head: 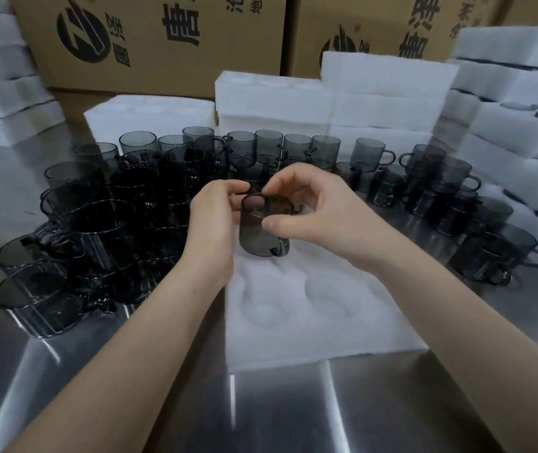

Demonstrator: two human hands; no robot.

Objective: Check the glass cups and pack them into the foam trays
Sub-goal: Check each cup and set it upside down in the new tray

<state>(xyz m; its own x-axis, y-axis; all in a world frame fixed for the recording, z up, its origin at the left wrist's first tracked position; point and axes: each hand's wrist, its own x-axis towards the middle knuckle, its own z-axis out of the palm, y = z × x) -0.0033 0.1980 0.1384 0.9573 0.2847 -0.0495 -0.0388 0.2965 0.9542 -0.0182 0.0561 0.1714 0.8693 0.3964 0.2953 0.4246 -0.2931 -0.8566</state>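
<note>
Both grips are closed on the glass cup: the left hand and right hand pinch opposite sides of its rim. It hangs near upright, base down, over the foam tray's far end. The empty pockets lie nearer the person.

Bare left forearm, bare right forearm, bare left hand and right hand; the right thumbnail is short, plain.

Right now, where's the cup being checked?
Head view, centre: the cup is held between the left hand and right hand, at the far end of the foam tray on the table.
</note>
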